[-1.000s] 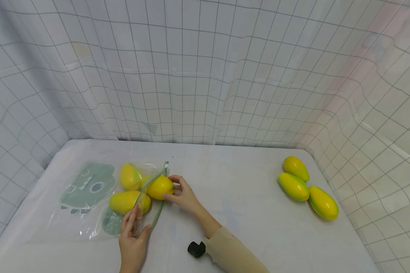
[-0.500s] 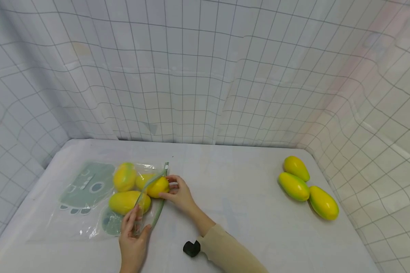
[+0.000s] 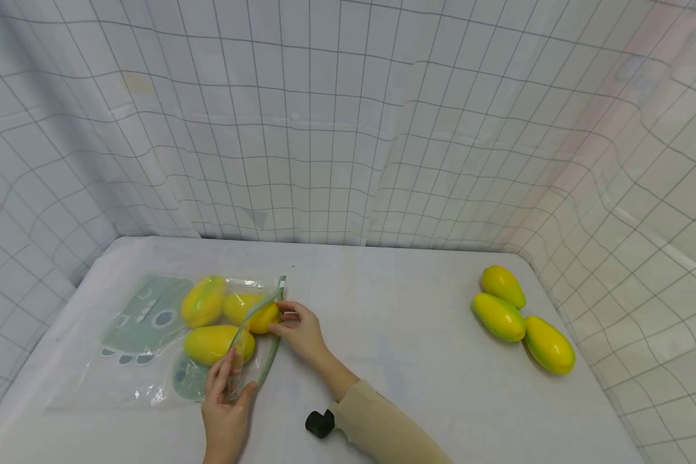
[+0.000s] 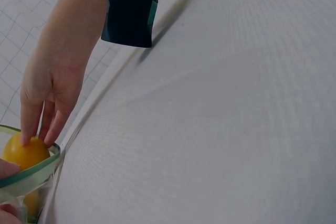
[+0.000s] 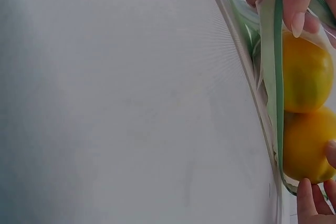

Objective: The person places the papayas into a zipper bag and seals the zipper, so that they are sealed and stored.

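Observation:
A clear zip bag (image 3: 269, 364) with green dinosaur print lies on the left of the table, its green-edged mouth spread toward the right. My left hand (image 3: 226, 406) grips the near edge of that mouth. At the opening, my right hand (image 3: 303, 332) holds the end of a yellow mango (image 3: 265, 318) between thumb and fingers; most of this mango is inside the bag. Two more yellow-green mangoes, one farther back (image 3: 203, 301) and one nearer (image 3: 210, 345), lie in the bag. In the right wrist view the held mango (image 5: 307, 145) touches another mango (image 5: 308, 72).
Three mangoes (image 3: 501, 316) lie close together on the right of the white-covered table (image 3: 406, 386). Grid-patterned white curtains (image 3: 348, 129) hang behind and at both sides. A dark wrist device (image 3: 320, 424) sits beside the right sleeve (image 3: 383, 422).
My right hand has moved left, sliding the held mango farther into the bag. The rear mango inside has shifted left and turned. My left hand stays in place.

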{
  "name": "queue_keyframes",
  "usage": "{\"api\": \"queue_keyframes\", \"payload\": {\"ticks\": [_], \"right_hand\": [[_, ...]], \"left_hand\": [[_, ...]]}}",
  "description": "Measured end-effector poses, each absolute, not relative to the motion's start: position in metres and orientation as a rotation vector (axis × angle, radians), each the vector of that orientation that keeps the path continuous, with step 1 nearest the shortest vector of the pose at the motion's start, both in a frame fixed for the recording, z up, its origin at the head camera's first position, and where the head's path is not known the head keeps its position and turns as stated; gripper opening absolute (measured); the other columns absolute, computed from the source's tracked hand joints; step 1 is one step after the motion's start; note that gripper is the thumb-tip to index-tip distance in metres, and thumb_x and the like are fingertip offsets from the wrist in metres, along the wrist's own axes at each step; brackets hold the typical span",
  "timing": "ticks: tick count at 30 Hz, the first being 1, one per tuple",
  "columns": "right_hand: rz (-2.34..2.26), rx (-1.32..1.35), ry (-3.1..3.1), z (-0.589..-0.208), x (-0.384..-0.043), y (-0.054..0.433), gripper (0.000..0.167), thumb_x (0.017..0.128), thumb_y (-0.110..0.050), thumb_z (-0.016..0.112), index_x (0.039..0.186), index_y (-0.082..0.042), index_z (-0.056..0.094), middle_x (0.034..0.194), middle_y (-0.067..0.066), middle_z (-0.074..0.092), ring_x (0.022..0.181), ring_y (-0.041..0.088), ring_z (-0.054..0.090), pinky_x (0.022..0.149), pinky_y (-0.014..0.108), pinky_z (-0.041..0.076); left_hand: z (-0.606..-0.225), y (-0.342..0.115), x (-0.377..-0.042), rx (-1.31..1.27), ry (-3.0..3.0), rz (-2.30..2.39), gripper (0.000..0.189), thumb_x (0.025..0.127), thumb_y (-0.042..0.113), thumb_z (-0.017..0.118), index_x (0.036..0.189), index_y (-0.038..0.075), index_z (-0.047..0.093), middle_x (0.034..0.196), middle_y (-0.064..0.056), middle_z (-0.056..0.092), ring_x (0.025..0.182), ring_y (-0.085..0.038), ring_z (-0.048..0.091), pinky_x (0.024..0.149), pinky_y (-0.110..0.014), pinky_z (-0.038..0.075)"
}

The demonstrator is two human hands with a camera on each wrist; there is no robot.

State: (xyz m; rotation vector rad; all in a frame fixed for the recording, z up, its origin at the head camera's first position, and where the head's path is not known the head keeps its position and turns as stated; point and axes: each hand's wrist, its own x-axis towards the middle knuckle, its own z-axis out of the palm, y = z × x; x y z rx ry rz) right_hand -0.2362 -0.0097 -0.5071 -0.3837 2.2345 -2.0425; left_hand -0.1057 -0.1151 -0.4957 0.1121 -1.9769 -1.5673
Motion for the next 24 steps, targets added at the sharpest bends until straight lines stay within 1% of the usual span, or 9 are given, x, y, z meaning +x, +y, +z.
{"api": "queue_keyframes", "payload": {"ticks": [4, 9, 11, 18, 24], "right_hand": [[-2.062, -0.366, 2.253, -0.507, -0.236, -0.013, 0.041, 0.075, -0.003, 0.073, 0.113, 0.003, 0.059, 0.109, 0.012, 0.061, 0.094, 0.017, 0.06, 0.076, 0.019, 0.05], [-2.122, -0.402, 2.266, -0.508, -0.237, -0.017, 0.04, 0.073, 0.002, 0.073, 0.111, 0.007, 0.059, 0.107, 0.017, 0.059, 0.095, 0.029, 0.06, 0.075, 0.02, 0.051], [-2.128, -0.413, 2.274, -0.509, -0.236, -0.018, 0.04, 0.073, 0.002, 0.073, 0.111, 0.007, 0.059, 0.107, 0.018, 0.059, 0.095, 0.03, 0.06, 0.075, 0.02, 0.051], [-2.101, -0.416, 2.331, -0.509, -0.236, -0.022, 0.04, 0.073, 0.0, 0.074, 0.109, 0.004, 0.06, 0.107, 0.014, 0.061, 0.09, 0.016, 0.06, 0.074, 0.018, 0.051], [-2.096, -0.415, 2.362, -0.509, -0.235, -0.027, 0.039, 0.073, -0.001, 0.074, 0.11, 0.003, 0.059, 0.107, 0.012, 0.059, 0.091, 0.017, 0.06, 0.074, 0.017, 0.05]], "left_hand": [[-0.507, -0.118, -0.109, 0.142, -1.993, -1.571, 0.065, 0.065, -0.027, 0.062, 0.125, -0.009, 0.048, 0.116, 0.016, 0.042, 0.094, -0.003, 0.043, 0.084, -0.003, 0.036], [-0.52, -0.123, -0.112, 0.186, -2.024, -1.576, 0.068, 0.066, -0.023, 0.065, 0.129, -0.002, 0.049, 0.117, 0.019, 0.041, 0.094, -0.001, 0.043, 0.08, -0.002, 0.036], [-0.522, -0.123, -0.113, 0.188, -2.028, -1.58, 0.068, 0.067, -0.022, 0.065, 0.129, -0.001, 0.049, 0.118, 0.018, 0.041, 0.095, -0.002, 0.043, 0.08, -0.002, 0.036], [-0.528, -0.125, -0.115, 0.18, -2.013, -1.617, 0.069, 0.067, -0.023, 0.065, 0.13, -0.002, 0.048, 0.119, 0.017, 0.041, 0.097, -0.003, 0.042, 0.086, -0.002, 0.035], [-0.524, -0.124, -0.114, 0.171, -2.006, -1.609, 0.068, 0.066, -0.024, 0.064, 0.129, -0.003, 0.048, 0.118, 0.018, 0.041, 0.096, -0.001, 0.043, 0.085, -0.002, 0.035]]}}
